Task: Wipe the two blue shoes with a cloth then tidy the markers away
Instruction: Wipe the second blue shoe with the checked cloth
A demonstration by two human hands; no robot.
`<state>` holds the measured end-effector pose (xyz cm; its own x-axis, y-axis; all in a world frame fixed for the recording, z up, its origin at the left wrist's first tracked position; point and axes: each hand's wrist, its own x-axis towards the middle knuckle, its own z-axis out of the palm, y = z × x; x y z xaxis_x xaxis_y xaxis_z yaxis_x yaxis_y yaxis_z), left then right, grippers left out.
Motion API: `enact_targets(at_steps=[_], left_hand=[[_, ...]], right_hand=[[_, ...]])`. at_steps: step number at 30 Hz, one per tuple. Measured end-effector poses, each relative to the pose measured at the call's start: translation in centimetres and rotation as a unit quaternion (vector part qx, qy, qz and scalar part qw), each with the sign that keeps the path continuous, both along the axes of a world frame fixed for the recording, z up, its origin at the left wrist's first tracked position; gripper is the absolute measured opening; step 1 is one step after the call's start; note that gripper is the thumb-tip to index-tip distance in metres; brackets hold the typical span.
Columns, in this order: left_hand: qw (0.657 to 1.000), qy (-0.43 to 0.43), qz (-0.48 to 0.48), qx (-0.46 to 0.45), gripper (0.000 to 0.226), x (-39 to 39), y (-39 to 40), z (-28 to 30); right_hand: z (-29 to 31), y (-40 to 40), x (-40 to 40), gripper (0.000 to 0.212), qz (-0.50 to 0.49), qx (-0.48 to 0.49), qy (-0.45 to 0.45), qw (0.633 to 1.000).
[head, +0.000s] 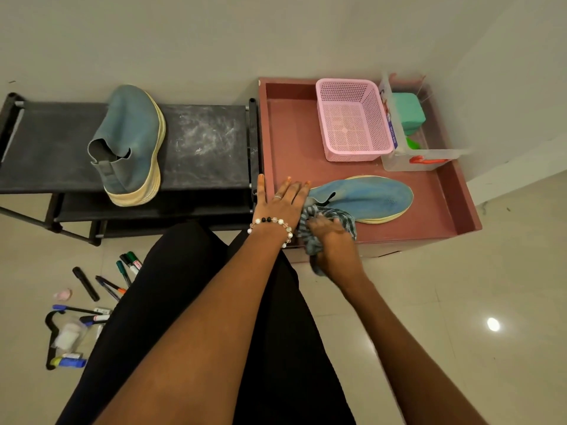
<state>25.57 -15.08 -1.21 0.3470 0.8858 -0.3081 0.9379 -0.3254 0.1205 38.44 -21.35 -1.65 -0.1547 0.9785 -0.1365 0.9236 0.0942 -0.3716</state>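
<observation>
One blue shoe [365, 197] with a pale yellow sole lies on its side in the reddish tray [454, 197]. My right hand [333, 243] grips a grey striped cloth [313, 220] against the shoe's heel end. With straight fingers, my left hand [283, 199] presses flat on the heel opening. The second blue shoe [132, 142] stands on the black rack [202, 142] at the left. Several markers [122, 271] lie scattered on the floor at lower left.
A pink basket [352, 118] and a clear plastic box [420, 157] holding green items stand at the back of the tray. On the floor at lower left lie a black hanger [49, 342], a small pink item [63, 294] and other small items. Pale tiles stretch to the right.
</observation>
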Motion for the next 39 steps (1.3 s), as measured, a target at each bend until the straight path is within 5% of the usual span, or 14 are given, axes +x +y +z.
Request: enact_targets(at_steps=[6, 10, 14, 21, 27, 35, 39], left_hand=[[1.0, 0.009, 0.003, -0.009, 0.076, 0.0, 0.0, 0.5], [1.0, 0.006, 0.002, 0.005, 0.07, 0.0, 0.0, 0.0], [1.0, 0.004, -0.002, 0.002, 0.072, 0.1, 0.0, 0.2], [1.0, 0.007, 0.009, 0.004, 0.074, 0.1, 0.1, -0.1], [1.0, 0.004, 0.001, 0.003, 0.073, 0.0, 0.1, 0.0], [1.0, 0.02, 0.005, -0.01, 0.078, 0.2, 0.0, 0.7], [1.0, 0.014, 0.002, 0.003, 0.067, 0.1, 0.2, 0.2]], right_hand=[[0.2, 2.0, -0.1, 0.042, -0.048, -0.009, -0.143, 0.989], [-0.5, 0.4, -3.4, 0.054, -0.014, -0.002, -0.075, 0.997], [-1.1, -0.3, 1.3, 0.063, 0.055, 0.047, -0.061, 0.996], [0.6, 1.9, -2.3, 0.036, -0.074, -0.028, -0.169, 0.982], [-0.8, 0.1, -1.7, 0.04, -0.023, 0.024, 0.002, 0.999], [0.0, 1.8, 1.2, 0.058, -0.097, -0.008, -0.142, 0.985], [-1.3, 0.4, -2.4, 0.062, -0.036, 0.015, -0.048, 0.998]])
